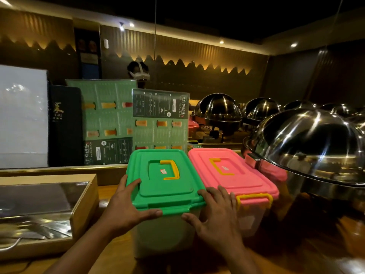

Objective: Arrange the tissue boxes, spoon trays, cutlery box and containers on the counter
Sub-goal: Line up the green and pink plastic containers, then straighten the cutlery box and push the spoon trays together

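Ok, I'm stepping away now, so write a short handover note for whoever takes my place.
Left hand: open, flat on the green box's near left lid corner.
Right hand: open, at its near right corner, fingers reaching the pink box.
Both boxes stand side by side, touching, lids on, in front of the menus. Cutlery box sits left of them.
Done: containers paired up.
Left: square the green box, then place whatever is out of view.
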Demonstrator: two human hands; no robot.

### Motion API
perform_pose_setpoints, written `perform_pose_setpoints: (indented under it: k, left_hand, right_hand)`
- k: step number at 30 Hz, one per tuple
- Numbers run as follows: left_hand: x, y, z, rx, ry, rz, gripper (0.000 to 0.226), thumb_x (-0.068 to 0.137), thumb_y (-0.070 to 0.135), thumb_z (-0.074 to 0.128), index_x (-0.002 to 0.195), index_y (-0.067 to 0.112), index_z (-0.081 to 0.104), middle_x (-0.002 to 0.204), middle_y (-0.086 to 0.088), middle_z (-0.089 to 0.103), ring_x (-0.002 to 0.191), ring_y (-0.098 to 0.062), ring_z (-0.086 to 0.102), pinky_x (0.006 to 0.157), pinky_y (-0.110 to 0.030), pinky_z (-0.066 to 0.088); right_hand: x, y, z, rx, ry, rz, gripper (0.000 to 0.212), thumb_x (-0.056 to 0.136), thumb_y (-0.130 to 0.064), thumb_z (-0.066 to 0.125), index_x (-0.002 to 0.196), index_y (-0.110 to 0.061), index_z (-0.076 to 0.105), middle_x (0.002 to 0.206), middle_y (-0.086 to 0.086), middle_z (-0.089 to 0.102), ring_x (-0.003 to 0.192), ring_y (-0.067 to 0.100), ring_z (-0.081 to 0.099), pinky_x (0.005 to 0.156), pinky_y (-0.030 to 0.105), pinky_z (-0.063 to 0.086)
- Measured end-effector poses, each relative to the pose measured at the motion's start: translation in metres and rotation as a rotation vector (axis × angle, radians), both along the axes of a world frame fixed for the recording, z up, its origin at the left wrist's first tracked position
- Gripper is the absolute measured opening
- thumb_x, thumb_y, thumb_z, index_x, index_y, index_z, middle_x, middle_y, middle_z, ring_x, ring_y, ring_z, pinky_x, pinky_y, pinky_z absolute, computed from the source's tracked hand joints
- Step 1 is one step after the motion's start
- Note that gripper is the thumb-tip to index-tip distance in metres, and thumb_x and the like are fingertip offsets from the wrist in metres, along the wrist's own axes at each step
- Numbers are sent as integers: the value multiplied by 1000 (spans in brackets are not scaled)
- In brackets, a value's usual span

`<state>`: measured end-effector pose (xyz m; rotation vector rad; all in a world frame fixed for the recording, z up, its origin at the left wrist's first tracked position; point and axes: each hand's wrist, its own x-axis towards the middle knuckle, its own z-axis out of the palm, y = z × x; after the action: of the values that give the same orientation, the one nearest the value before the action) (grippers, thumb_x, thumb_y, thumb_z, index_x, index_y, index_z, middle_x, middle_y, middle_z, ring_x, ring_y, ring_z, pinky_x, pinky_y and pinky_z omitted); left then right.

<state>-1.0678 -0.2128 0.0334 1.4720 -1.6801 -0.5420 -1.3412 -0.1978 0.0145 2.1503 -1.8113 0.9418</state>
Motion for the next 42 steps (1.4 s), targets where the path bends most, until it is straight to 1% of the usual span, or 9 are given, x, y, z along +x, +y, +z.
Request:
perform_pose_setpoints:
  k: [10, 18, 22, 26, 29, 32, 36, 39, 42]
  left_hand:
    - [2, -2, -2, 13, 14, -10, 138, 34, 73, 89, 152, 26, 37, 157, 23, 12, 140, -16, 33, 111, -41, 42]
    - [2, -2, -4, 14, 19, 6, 130, 37, 87, 75, 149, 31, 41, 140, 47, 11, 133, -12, 34, 108, -45, 45]
    - [3, -4, -6, 19, 4, 37, 128, 39, 88, 73, 149, 33, 41, 157, 27, 14, 136, -13, 32, 110, -44, 43]
    - [-3, 1, 0, 50, 37, 41, 116, 50, 78, 80, 150, 33, 40, 161, 24, 11, 140, -13, 32, 108, -42, 46]
    - [-1, 8, 1, 52, -1, 51, 111, 57, 80, 74, 151, 32, 38, 164, 19, 13, 143, -13, 32, 112, -45, 42]
    - [13, 17, -10, 27, -12, 0, 96, 70, 77, 67, 151, 38, 35, 165, 15, 14, 145, -7, 27, 117, -41, 36]
    - [55, 35, -21, -30, -64, 30, 76, 80, 75, 56, 147, 46, 34, 163, 11, 28, 147, -7, 27, 116, -45, 35]
    - [115, 51, -21, -42, -24, 128, 65, 87, 61, 61, 146, 41, 42, 156, 10, 40, 138, -10, 41, 109, -44, 43]
    - [188, 66, -23, -102, -64, 276, 57, 86, 49, 69, 139, 35, 53, 142, 13, 50, 125, -10, 50, 100, -44, 52]
  right_hand:
    - [0, -5, -6, -44, -76, 41, 79, 70, -90, 45, 122, -33, 61, 131, -3, 56, 139, 28, 33, 118, 53, 9]
    - [-1, -3, -3, -16, -49, 35, 80, 73, -91, 41, 123, -32, 61, 132, -1, 56, 137, 30, 34, 118, 54, 11]
    - [-1, -3, -4, -9, -49, 33, 81, 73, -91, 39, 123, -30, 61, 132, 1, 56, 137, 31, 34, 118, 54, 11]
    - [-2, -3, -4, -21, -30, 38, 82, 72, -88, 40, 123, -27, 63, 131, 5, 57, 136, 34, 36, 116, 57, 15]
    - [4, -1, 1, -70, -73, 45, 78, 71, -79, 48, 117, -19, 67, 126, 13, 58, 128, 39, 43, 111, 59, 23]
    - [25, 7, 14, -212, -214, 162, 63, 74, -62, 58, 110, -11, 68, 122, 20, 55, 117, 42, 51, 103, 57, 36]
    - [83, 32, 21, -321, -304, 474, 35, 79, -35, 66, 102, -9, 69, 117, 15, 58, 106, 34, 58, 96, 47, 45]
    - [141, 43, 15, -317, -331, 695, 22, 82, -24, 67, 98, -10, 71, 107, 7, 62, 98, 24, 62, 90, 34, 48]
    - [203, 37, -11, -192, -331, 733, 15, 82, -18, 72, 97, -15, 70, 102, -1, 60, 94, 15, 60, 82, 31, 51]
